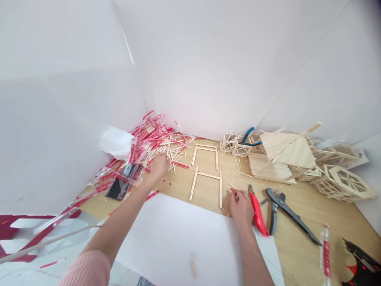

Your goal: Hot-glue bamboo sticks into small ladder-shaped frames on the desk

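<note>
My left hand [160,163] reaches into a heap of thin wooden sticks [174,147] mixed with red-and-clear plastic wrappers [154,133]. Its fingers are curled together, and what they grip, if anything, is hidden. At the right edge of a white sheet of paper [184,234], my right hand [241,206] is closed, with a short wooden stick [230,184] at its pinched fingertips. Between the hands lie two open three-sided stick frames, the nearer frame [210,175] and the farther frame [206,148]. A red-handled cutter [258,212] is just right of my right hand.
Black-handled cutters [287,214], a wrapped stick packet [326,254] and a black glue gun [363,262] lie at right. Stick-built models [342,178], flat stick panels [291,153] and blue pliers [248,137] stand behind. A black phone-like slab [116,188] lies at left.
</note>
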The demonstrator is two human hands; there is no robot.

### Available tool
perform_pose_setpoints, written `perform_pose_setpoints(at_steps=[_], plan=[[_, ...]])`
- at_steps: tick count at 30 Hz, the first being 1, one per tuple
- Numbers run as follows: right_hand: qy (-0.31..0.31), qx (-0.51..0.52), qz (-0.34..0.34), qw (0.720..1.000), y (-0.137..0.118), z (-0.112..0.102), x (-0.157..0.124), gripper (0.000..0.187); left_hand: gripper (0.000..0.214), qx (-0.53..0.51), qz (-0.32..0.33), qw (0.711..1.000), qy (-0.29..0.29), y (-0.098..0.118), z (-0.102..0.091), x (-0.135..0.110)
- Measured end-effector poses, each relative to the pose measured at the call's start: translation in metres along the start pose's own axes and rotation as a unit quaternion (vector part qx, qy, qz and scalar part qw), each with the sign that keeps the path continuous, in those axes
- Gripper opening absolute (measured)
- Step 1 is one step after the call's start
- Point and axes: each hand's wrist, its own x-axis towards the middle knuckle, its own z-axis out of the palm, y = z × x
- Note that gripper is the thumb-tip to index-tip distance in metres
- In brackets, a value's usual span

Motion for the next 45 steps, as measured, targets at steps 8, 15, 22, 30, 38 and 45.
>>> perform_pose_setpoints(at_steps=[8,15,22,30,38,45], plan=[[-0.004,0.017,0.005,1.000,0.006,-0.002,0.002,0.036,0.026,-0.031,-0.066,0.991,-0.115,0.019,0.007,0.024],[-0.005,0.034,0.003,0.999,0.006,-0.003,0.002,0.035,0.031,0.004,-0.063,0.993,-0.101,-0.007,-0.023,0.046],[-0.011,0.053,0.000,0.999,0.006,-0.006,0.003,0.036,0.029,0.006,-0.007,0.998,-0.055,-0.018,-0.031,0.062],[-0.011,0.058,0.008,0.998,0.012,-0.002,0.006,0.034,0.032,-0.035,0.101,0.993,-0.046,0.001,-0.008,0.088],[-0.023,0.061,0.014,0.998,0.009,-0.007,0.007,0.034,0.022,-0.124,0.055,0.990,-0.044,-0.009,0.007,0.117],[-0.025,0.066,0.017,0.997,0.009,-0.007,0.007,0.037,0.009,-0.278,0.074,0.957,-0.030,-0.016,-0.004,0.121]])
